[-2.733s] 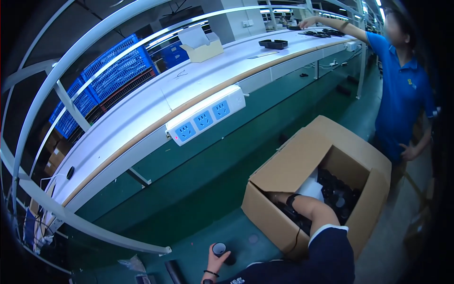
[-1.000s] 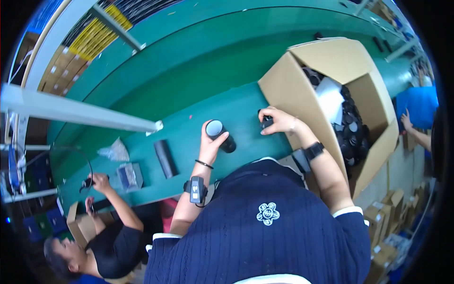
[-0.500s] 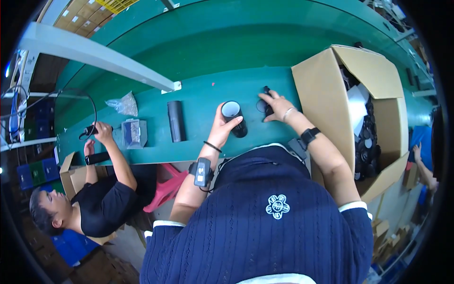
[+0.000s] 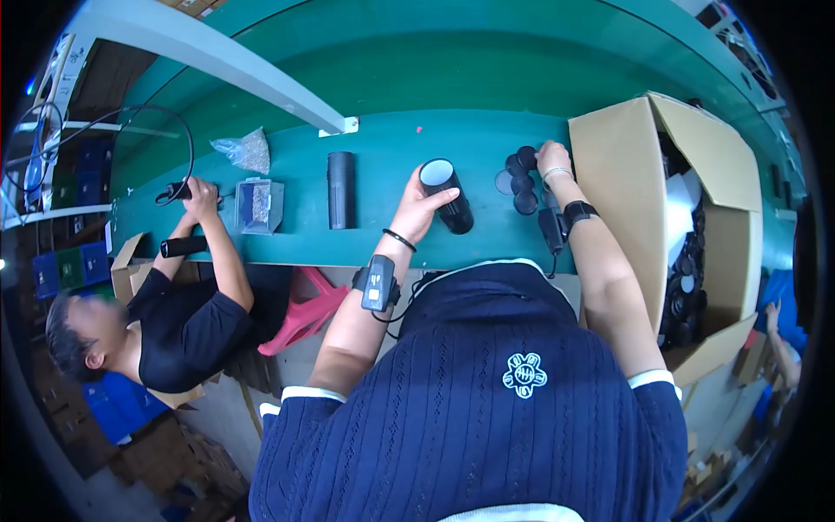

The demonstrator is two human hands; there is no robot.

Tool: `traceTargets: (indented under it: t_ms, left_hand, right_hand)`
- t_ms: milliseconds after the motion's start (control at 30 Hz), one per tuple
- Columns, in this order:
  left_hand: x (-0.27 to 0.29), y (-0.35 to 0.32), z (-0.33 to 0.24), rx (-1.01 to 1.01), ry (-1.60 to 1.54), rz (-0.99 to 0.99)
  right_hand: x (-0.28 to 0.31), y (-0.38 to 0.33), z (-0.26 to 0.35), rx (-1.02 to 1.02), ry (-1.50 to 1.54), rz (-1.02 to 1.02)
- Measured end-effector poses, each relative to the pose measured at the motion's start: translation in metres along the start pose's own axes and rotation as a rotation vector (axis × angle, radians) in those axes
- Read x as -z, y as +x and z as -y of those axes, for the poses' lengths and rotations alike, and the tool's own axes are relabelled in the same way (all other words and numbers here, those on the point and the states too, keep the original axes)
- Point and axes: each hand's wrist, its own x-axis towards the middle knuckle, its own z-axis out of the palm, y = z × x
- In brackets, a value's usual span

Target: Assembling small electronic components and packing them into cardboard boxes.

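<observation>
My left hand (image 4: pixel 416 207) is wrapped around a black cylinder (image 4: pixel 455 211), whose open upper end shows a pale inside. The cylinder leans slightly over the green bench. To its right lies a loose cluster of round black caps (image 4: pixel 522 184), several of them overlapping. My right hand (image 4: pixel 554 159) is at the right edge of this cluster, its fingers curled in and their tips against the caps. Whether a cap is pinched there is hidden. Another black cylinder (image 4: pixel 341 191) lies on the bench, left of my left hand.
A big open carton (image 4: pixel 613 170) with black caps and white paper stands at the right. Left on the bench are a clear bin (image 4: pixel 259 207) and a plastic bag (image 4: pixel 247 151) of small parts. A metal post (image 4: pixel 226 65) rises beyond. A co-worker (image 4: pixel 187 322) sits at the left, handling a corded tool.
My right hand has moved right, from spread over the caps to curled at their edge, so more caps show. My left hand keeps hold of the cylinder. The whole view has shifted slightly.
</observation>
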Motion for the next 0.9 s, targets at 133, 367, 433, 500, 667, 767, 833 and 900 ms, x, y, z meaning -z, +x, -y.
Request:
traceTargets:
  t_ms: [133,367,433,500,667,767,833,900]
  left_hand:
    - [-0.001,-0.003,-0.001,0.027,-0.015,-0.008]
    - [-0.029,-0.014,-0.025,0.129,0.112,0.307]
    - [-0.038,-0.011,-0.027,0.079,0.137,0.365]
    - [-0.048,-0.008,-0.029,0.036,0.131,0.438]
    - [-0.055,-0.005,-0.032,0.118,0.121,0.476]
    - [-0.052,-0.005,-0.03,0.142,0.114,0.478]
    - [-0.053,-0.006,-0.03,0.165,0.102,0.477]
    - [-0.055,-0.007,-0.032,0.132,0.081,0.469]
  right_hand:
    - [-0.001,-0.006,0.006,-0.004,0.141,-0.108]
    - [0.077,-0.072,0.055,0.153,1.119,0.19]
    - [0.092,-0.09,0.065,0.167,1.141,0.169]
    - [0.097,-0.101,0.069,0.186,1.182,0.15]
    - [0.109,-0.115,0.071,0.229,1.232,0.139]
    - [0.119,-0.115,0.065,0.205,1.219,0.263]
    - [0.123,-0.115,0.063,0.08,1.566,0.533]
    - [0.126,-0.122,0.066,0.093,1.62,0.53]
